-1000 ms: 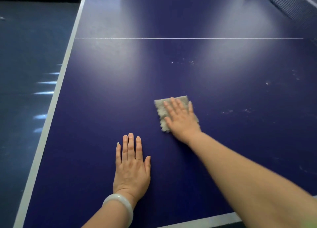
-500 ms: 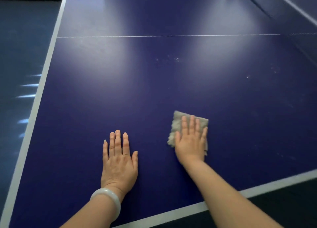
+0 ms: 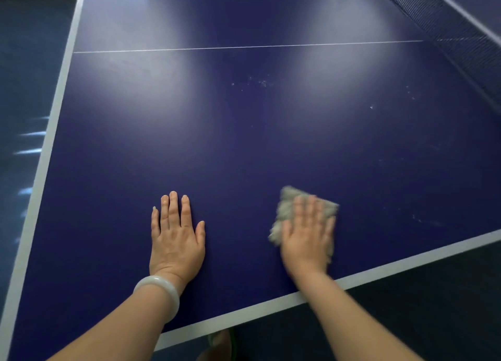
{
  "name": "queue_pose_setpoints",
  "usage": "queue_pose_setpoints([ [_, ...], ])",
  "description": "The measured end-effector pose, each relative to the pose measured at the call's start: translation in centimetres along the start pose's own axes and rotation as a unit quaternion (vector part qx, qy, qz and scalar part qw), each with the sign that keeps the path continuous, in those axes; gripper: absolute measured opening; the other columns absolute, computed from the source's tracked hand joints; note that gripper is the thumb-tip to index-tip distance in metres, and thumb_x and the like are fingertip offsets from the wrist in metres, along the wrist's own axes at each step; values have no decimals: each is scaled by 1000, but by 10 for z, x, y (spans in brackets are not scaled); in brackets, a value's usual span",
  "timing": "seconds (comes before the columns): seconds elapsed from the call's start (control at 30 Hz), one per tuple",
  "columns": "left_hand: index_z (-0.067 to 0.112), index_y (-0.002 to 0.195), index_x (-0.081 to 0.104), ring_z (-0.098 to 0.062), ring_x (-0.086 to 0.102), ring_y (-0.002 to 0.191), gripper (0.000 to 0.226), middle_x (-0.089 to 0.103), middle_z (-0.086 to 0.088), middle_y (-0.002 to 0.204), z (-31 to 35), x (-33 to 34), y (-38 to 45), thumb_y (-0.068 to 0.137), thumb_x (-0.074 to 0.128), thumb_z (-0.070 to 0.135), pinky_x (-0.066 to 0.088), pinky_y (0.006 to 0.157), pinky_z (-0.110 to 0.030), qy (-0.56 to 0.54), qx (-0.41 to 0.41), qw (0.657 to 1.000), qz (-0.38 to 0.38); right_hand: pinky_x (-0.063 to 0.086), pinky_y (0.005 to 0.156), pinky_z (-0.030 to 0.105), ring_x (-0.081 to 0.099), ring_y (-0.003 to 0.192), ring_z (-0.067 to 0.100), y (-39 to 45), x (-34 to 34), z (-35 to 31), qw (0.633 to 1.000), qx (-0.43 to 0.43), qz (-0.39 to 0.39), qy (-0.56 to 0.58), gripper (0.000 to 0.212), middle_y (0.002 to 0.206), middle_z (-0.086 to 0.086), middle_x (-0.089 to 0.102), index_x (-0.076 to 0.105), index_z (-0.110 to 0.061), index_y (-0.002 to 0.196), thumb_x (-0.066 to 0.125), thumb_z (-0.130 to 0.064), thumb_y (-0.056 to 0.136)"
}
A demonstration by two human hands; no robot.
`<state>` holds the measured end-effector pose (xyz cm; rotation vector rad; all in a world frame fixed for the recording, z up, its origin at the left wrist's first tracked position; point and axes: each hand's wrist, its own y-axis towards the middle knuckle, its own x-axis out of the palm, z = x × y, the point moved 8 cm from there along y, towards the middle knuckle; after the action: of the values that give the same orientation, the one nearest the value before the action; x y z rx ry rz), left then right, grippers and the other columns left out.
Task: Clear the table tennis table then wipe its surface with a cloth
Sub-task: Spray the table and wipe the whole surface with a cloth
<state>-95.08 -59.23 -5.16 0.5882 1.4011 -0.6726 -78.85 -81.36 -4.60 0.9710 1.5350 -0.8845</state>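
Observation:
The dark blue table tennis table (image 3: 244,143) fills the view, with white edge lines and a thin centre line. A folded grey cloth (image 3: 287,211) lies on it near the front edge. My right hand (image 3: 309,233) presses flat on the cloth with straight fingers, blurred by motion. My left hand (image 3: 176,236) rests flat on the bare surface to the left of the cloth, fingers straight, a pale bangle on its wrist. Small whitish specks (image 3: 263,83) dot the surface farther away.
The net (image 3: 447,27) runs across the top right corner. Dark blue floor (image 3: 24,76) lies beyond the left edge, and dark floor below the front edge at the right. More faint marks (image 3: 418,219) show on the surface to the right of the cloth.
My right hand has slid the cloth toward me and to the right, close to the front edge. My left hand has stayed flat on the table.

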Motion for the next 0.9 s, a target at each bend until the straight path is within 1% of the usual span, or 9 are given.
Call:
queue_pose_setpoints([
  [0.07,5,152,21,-28,6,150,71,15,-15,160,0,-1,1,95,12,47,1,121,-45,-1,-2,1000,2,6,117,50,8,150,23,-40,11,-34,984,-171,-38,-34,62,162,5,10,16,-23,155,27,-43,97],
  [0.1,4,152,22,-28,7,150,72,16,-15,160,0,-1,1,95,13,47,1,121,-45,1,-2,1000,1,4,118,48,3,151,20,-49,10,-31,978,-199,-53,-42,63,163,1,6,11,-26,156,27,-44,98],
  [0.17,4,151,22,-29,8,149,71,17,-16,160,1,-2,2,95,13,47,1,121,-45,4,-3,1000,-4,5,118,46,2,150,16,-45,5,1,981,-181,-47,-50,63,163,-2,6,9,-30,156,27,-45,98],
  [0.3,1,150,24,-31,10,149,70,19,-18,159,0,-2,-1,96,18,46,-1,121,-44,12,-3,1000,-14,7,119,46,2,150,16,-20,-5,80,996,-48,-38,-72,61,163,0,8,11,-27,155,19,-46,98],
  [0.4,-3,144,37,-38,19,145,63,29,-25,152,6,-10,8,96,47,35,6,121,-50,-28,-24,999,-22,7,119,46,5,150,18,-14,-5,96,996,-22,-45,-67,62,163,2,10,14,-25,155,19,-46,97],
  [0.57,-1,135,50,-41,34,137,52,42,-26,142,88,-21,21,90,61,23,18,119,-52,-76,42,996,-22,12,117,48,11,149,21,-16,-10,94,997,-27,-37,-67,62,162,5,15,19,-21,154,24,-44,97],
  [0.67,5,146,38,-36,19,146,58,28,-21,154,159,-15,17,96,49,33,6,122,-46,-96,68,992,-43,14,116,50,13,149,23,-13,-10,92,996,-48,-32,-63,64,162,7,14,19,-20,155,27,-45,96],
  [0.77,8,153,16,-35,-3,149,67,5,-21,160,211,-2,9,99,36,42,-4,121,-45,-106,20,993,-57,14,115,48,12,150,21,-10,-9,96,993,-101,-35,-55,66,162,4,13,18,-22,155,32,-46,95],
  [0.9,1,152,15,-38,0,148,74,6,-27,158,233,13,2,97,32,47,1,120,-52,-55,-70,995,-45,14,115,46,10,150,19,5,-16,157,977,-193,-54,-70,65,163,1,11,13,-25,156,31,-45,97],
])
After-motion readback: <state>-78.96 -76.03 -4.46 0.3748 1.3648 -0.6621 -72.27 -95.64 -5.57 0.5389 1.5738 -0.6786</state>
